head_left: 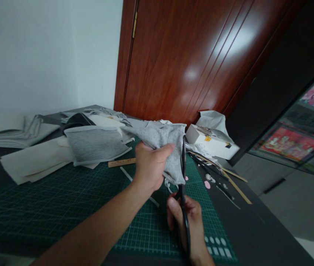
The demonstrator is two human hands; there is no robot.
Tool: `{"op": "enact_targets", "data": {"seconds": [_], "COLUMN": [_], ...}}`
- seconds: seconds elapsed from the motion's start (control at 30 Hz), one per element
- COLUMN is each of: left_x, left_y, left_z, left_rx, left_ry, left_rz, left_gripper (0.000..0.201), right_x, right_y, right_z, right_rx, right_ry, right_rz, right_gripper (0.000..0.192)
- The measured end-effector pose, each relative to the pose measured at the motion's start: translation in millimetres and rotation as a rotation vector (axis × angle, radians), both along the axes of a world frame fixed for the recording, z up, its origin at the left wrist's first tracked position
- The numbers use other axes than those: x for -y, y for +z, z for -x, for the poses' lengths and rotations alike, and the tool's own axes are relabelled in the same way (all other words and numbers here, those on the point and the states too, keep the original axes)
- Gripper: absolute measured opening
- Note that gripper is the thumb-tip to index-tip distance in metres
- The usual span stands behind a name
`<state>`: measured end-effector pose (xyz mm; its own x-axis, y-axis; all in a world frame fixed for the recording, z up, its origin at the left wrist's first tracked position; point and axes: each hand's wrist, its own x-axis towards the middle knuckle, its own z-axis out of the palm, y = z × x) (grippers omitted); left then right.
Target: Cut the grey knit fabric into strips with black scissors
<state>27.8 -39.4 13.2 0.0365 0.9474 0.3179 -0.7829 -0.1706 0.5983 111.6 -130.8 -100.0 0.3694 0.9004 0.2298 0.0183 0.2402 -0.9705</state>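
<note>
While clamped on grey fabric, left hand; right hand's grip around scissors.

A piece of grey knit fabric is held up off the green cutting mat, bunched and folded, its lower corner hanging down with a pale, frayed edge. Black scissors stand nearly upright just beside it, blades pointing up along the fabric's right edge, handles down low; whether the blades are cutting into it is hard to tell.
</note>
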Motion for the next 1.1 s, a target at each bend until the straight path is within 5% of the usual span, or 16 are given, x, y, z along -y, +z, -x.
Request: {"op": "enact_targets", "data": {"seconds": [1.1], "left_x": [-1.5], "left_y": [-4.6], "left_z": [2.2], "left_rx": [-0.181], "left_ry": [0.081], "left_rz": [-0.141], "left_gripper": [0.014], "right_x": [2.3], "right_y": [4.7], "right_z": [1.2], "right_rx": [0.007], "right_ry": [0.007], "right_rz": [0.021], "right_gripper": [0.043]}}
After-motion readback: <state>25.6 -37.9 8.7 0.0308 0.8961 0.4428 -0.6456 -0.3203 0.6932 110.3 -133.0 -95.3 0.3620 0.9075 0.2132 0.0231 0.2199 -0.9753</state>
